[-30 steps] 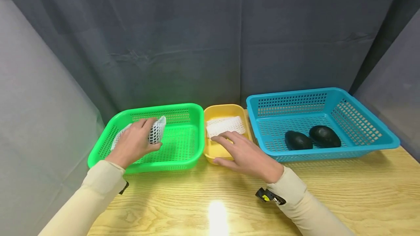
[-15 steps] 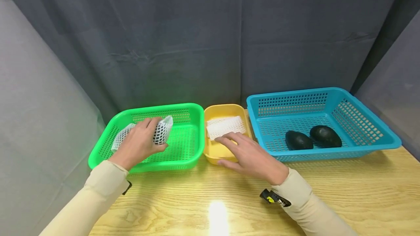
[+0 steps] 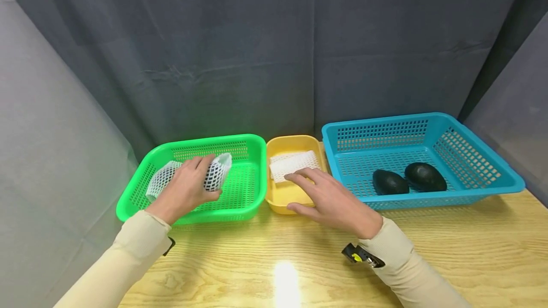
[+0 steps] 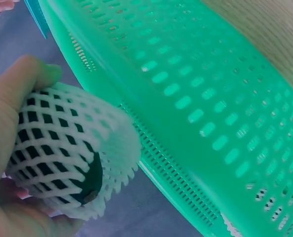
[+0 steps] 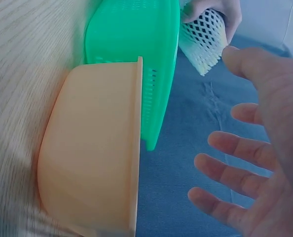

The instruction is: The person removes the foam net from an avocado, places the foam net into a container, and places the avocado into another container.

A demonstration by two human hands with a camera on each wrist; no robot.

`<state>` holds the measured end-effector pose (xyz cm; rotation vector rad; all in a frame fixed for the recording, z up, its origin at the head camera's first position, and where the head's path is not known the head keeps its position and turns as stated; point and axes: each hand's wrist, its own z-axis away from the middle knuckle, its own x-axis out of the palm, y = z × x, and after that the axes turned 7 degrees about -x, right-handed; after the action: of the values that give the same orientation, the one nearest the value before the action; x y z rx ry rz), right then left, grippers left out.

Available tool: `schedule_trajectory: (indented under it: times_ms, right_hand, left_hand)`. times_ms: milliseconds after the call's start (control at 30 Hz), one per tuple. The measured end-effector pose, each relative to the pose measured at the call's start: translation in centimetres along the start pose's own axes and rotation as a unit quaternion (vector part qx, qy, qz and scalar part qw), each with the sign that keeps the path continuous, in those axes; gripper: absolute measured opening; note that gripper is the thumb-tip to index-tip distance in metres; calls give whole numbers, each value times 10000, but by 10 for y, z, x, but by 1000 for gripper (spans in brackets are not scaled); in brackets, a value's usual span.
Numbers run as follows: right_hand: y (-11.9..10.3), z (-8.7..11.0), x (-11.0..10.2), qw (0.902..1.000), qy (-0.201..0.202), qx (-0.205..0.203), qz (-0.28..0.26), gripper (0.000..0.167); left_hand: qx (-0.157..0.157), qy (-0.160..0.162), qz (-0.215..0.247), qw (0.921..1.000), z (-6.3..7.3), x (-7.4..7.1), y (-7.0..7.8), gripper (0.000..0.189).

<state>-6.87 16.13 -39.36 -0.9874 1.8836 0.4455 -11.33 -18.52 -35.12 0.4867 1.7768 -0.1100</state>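
My left hand [image 3: 186, 190] grips an avocado in a white foam net [image 4: 50, 153] above the green basket [image 3: 239, 214]. The net's loose end extends past the fruit, and a stem end shows inside it in the left wrist view. A second white foam net with something dark inside [image 3: 163, 179] lies at the basket's left, partly hidden by that hand. My right hand [image 3: 338, 206] hovers over the front right of the yellow tray [image 3: 282, 206], fingers spread and holding nothing. Flat white foam nets [image 3: 295, 165] lie in that tray.
A blue basket [image 3: 466, 196] stands at the right with two bare dark avocados [image 3: 390, 183] inside. All three containers stand side by side on a wooden table [image 3: 239, 270]. Dark cloth [image 3: 239, 61] hangs behind, with grey panels at both sides.
My left hand has shifted slightly to the right with the netted avocado, uncovering more of the other net. The right hand has drifted a little to the right, away from the foam nets.
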Motion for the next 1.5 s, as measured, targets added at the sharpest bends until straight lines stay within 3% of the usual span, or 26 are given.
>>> schedule_trajectory:
  times_ms: [233,800,1100,1500]
  right_hand:
    - [-1,0,-2,10000,37,-52,22,59]
    - [-3,0,-8,9997,-182,147,-14,60]
    - [-4,0,-15,9995,-220,199,56,59]
    - [-9,1,-24,9990,-390,154,140,54]
  left_hand:
    - [214,198,-19,9996,0,-4,9,80]
    - [840,221,-185,9960,5,-10,35,77]
    - [1319,488,-184,9899,8,-10,50,81]
    - [1483,502,-219,9874,14,-10,66,82]
